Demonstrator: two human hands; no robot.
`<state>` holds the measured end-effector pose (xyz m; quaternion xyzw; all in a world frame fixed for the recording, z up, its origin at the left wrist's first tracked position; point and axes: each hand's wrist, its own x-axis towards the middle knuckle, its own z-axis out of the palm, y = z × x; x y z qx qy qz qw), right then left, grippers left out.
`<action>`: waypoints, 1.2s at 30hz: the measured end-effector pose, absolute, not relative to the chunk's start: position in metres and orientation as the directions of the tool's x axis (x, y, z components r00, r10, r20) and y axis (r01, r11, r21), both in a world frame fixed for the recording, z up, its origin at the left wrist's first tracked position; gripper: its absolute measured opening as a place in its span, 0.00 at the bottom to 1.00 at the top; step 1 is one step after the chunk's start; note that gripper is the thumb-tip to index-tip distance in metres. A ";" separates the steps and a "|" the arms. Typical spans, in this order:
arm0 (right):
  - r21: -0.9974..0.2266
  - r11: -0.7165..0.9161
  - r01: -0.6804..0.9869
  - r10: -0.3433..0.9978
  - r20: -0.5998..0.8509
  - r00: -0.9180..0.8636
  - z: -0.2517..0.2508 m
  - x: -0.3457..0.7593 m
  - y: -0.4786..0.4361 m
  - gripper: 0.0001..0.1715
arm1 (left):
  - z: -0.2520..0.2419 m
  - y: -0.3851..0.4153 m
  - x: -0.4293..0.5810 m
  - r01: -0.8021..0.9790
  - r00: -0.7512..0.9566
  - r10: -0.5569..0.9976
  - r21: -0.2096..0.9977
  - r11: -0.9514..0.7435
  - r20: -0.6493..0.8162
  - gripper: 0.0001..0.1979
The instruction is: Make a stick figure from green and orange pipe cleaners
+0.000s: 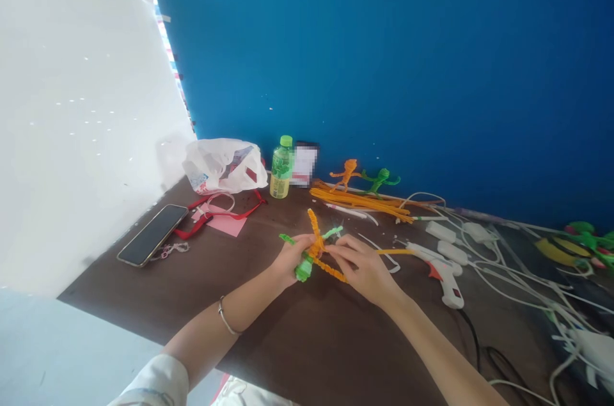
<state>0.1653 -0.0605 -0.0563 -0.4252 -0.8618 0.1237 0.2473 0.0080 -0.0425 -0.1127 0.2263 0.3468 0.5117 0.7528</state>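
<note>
Above the front middle of the table, my left hand (290,259) grips a pipe cleaner figure (304,268) in green and orange. Fuzzy orange and green limbs stick out from it in several directions. My right hand (363,267) closes its thumb and fingers at the figure's orange middle, pinching an orange pipe cleaner (394,252). That strand shows again to the right of the hand, near the nozzle of a white glue gun (444,272). The fingertips partly hide where the strand meets the figure.
A bundle of orange pipe cleaners (362,201) lies behind my hands, near a finished-looking orange figure (348,172) and green figure (381,181). White cables (499,272) tangle at right. A drink bottle (282,169), plastic bag (223,166) and phone (152,234) are at left.
</note>
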 end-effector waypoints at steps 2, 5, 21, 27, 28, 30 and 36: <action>-0.548 0.523 0.653 0.849 0.268 -0.455 -0.053 0.167 -0.059 0.16 | -0.112 -0.042 0.008 -0.625 0.260 0.919 0.673 0.395 -0.298 0.12; -0.696 0.366 0.617 0.913 0.142 -0.382 -0.049 0.173 -0.053 0.16 | -0.110 -0.043 0.007 -0.638 0.313 0.898 0.632 0.440 -0.310 0.12; -0.504 0.301 0.810 0.929 -0.037 -0.368 -0.024 0.175 -0.013 0.09 | -0.105 -0.043 0.007 -0.401 0.308 0.910 0.830 0.387 -0.276 0.16; -0.292 0.209 0.933 0.965 -0.090 -0.244 -0.021 0.155 -0.023 0.07 | -0.109 -0.044 0.009 -0.355 0.286 0.928 0.874 0.333 -0.237 0.15; -0.273 0.195 0.942 0.974 -0.060 -0.219 -0.023 0.152 -0.026 0.08 | -0.110 -0.044 0.009 -0.353 0.268 0.932 0.875 0.330 -0.244 0.14; -0.274 0.184 0.944 0.983 0.033 -0.182 -0.029 0.148 -0.034 0.08 | -0.111 -0.043 0.010 -0.367 0.228 0.936 0.866 0.339 -0.269 0.14; -0.293 0.340 0.894 0.931 0.241 -0.275 -0.047 0.140 -0.061 0.11 | -0.116 -0.042 0.013 -0.480 0.148 0.948 0.817 0.319 -0.283 0.11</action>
